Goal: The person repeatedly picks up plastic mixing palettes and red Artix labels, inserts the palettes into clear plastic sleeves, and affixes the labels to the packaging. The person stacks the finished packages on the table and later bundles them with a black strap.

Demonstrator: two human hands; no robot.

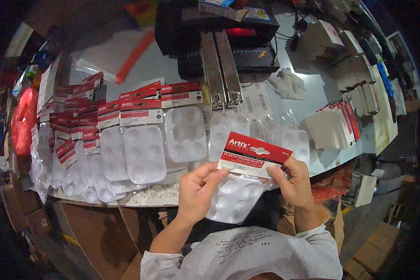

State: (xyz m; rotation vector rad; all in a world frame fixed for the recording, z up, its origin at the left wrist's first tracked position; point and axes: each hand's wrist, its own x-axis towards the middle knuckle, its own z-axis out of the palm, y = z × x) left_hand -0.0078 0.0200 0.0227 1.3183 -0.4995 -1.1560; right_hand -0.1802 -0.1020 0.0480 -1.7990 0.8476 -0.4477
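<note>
Between my two hands, close to my body at the table's near edge, is a white plastic paint palette (pixel 233 198) in a clear bag. A red and white header card (pixel 254 156) with a hang hole tops the bag. My left hand (pixel 198 189) pinches the card's lower left corner, thumb in front. My right hand (pixel 293 182) grips its lower right side, also thumb in front. The palette hangs below the card, slightly tilted. Just beyond it lie more bagged palettes, one (pixel 229 126) without a visible card and another (pixel 289 142) farther right.
Many carded palettes (pixel 144 151) overlap at the left. A black machine with two metal bars (pixel 221 70) stands at the back. Stacked folded header cards (pixel 333 126) lie right, near crumpled plastic (pixel 288 84). Clear bags with a red strip (pixel 135 57) lie back left. Cardboard boxes (pixel 95 228) stand below.
</note>
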